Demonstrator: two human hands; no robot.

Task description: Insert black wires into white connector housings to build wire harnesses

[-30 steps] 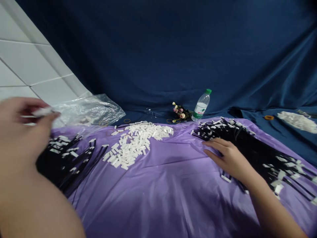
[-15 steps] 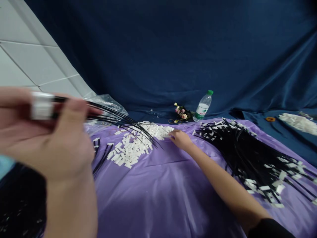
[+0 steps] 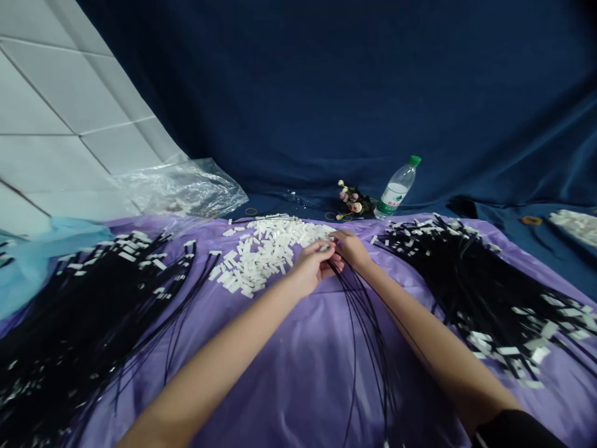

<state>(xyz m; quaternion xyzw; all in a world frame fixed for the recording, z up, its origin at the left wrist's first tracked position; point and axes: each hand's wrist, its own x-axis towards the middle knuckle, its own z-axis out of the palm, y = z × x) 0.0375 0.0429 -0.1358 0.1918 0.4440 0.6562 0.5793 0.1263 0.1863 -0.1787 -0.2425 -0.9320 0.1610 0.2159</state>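
The left hand point(image 3: 313, 269) is closed around a loose bundle of thin black cords point(image 3: 375, 330); the right hand point(image 3: 352, 247) meets it at the fingertips, though whether it pinches anything cannot be told. Gripping the cords near their upper ends probably keeps those ends within reach of both hands while the rest hangs free. The cords look slim, glossy and flexible, fanning out toward the near edge of the purple plastic sheet point(image 3: 280, 379). Just beyond the hands, near the far edge, lies a pile of small white rectangular pieces point(image 3: 259, 255), seemingly central to suit either hand. Heaps of white-tipped black cords lie toward the left edge point(image 3: 88, 305) and right edge point(image 3: 471, 280).
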